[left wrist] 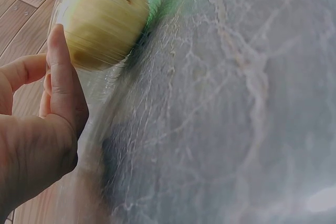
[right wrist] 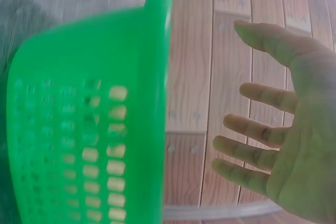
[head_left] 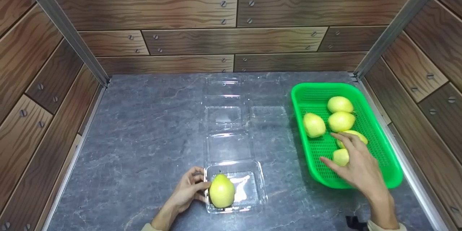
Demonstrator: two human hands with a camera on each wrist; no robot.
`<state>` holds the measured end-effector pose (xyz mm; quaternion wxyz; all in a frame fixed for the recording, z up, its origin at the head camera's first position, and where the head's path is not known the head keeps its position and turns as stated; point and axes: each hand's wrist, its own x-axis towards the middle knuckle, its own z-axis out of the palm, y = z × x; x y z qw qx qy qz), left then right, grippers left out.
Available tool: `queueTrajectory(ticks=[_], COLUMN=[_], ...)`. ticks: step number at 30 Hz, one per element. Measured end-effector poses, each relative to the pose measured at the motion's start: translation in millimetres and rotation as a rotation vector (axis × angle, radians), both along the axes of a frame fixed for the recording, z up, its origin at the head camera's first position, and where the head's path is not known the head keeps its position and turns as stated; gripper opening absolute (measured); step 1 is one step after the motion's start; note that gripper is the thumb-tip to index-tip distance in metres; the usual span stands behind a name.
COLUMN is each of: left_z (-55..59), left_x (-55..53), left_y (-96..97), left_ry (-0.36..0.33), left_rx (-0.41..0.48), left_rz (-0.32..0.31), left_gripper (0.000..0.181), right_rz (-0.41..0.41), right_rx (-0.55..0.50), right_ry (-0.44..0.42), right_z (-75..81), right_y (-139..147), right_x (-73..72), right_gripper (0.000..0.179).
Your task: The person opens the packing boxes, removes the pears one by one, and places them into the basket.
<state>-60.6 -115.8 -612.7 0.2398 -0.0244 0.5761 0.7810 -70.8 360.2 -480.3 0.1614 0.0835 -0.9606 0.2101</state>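
A yellow-green pear [head_left: 222, 192] sits in the left part of a clear plastic clamshell box [head_left: 251, 191], its lid [head_left: 229, 147] folded back behind it. My left hand [head_left: 187, 190] pinches the box's left wall, thumb at the rim close to the pear; the left wrist view shows that pear [left wrist: 105, 22] through the plastic. Over the front part of a green basket [head_left: 391, 173], my right hand [head_left: 361, 169] reaches with fingers spread, partly covering two pears [head_left: 340, 157]. In the right wrist view this hand [right wrist: 299, 129] holds nothing and is above the basket's rim [right wrist: 157, 51].
Several other pears [head_left: 314, 125] lie farther back in the basket. More clear plastic boxes [head_left: 223, 115] stand behind the lid, with another clear piece [head_left: 267, 113] beside them. Wood-patterned walls [head_left: 231, 11] enclose the grey marbled table [head_left: 144, 133]. A black object [head_left: 355, 222] lies near my right sleeve.
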Motion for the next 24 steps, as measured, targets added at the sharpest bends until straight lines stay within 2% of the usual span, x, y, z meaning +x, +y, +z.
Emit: queueTrajectory(ticks=[5,15,24], left_z=[-1.1,0.4,0.5], left_x=[-0.5,0.3,0.7], left_y=[-1.0,-0.8,-0.3], left_ry=[0.005,-0.001,-0.003], left_rx=[-0.002,-0.002,0.0], left_rz=[-0.004,-0.001,0.003], left_gripper=[0.04,0.04,0.04], right_rz=[0.086,0.238,0.407], right_rx=[0.003,-0.024,-0.016], right_ry=[0.075,0.029,0.096], right_z=[-3.7,-19.9,-38.6], right_y=[-25,-73,-112], right_x=[0.0,2.0,2.3], right_gripper=[0.08,0.083,0.081])
